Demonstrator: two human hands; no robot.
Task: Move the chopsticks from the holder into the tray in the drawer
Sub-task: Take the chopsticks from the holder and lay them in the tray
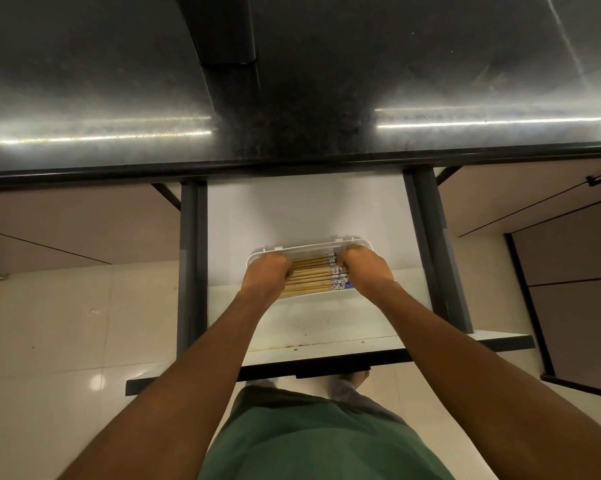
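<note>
Open drawer (327,209) under dark counter (292,98): hands (266,271) (365,268) over chopsticks (309,275) in tray (327,247).

chopsticks (309,275): tan, blue-white patterned ends | tray (313,249): white | drawer (292,209): white | countertop (119,81): black

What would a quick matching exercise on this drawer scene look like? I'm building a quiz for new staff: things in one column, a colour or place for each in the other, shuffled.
Things:
1. chopsticks
2. tray
3. left hand
4. countertop

Descriptions:
A. dark and glossy, above the open drawer
B. white, resting on the drawer floor
C. on the plain wooden ends of the bundle
D. lying side by side, patterned blue and white at one end

Pairs: 1-D, 2-B, 3-C, 4-A
</note>
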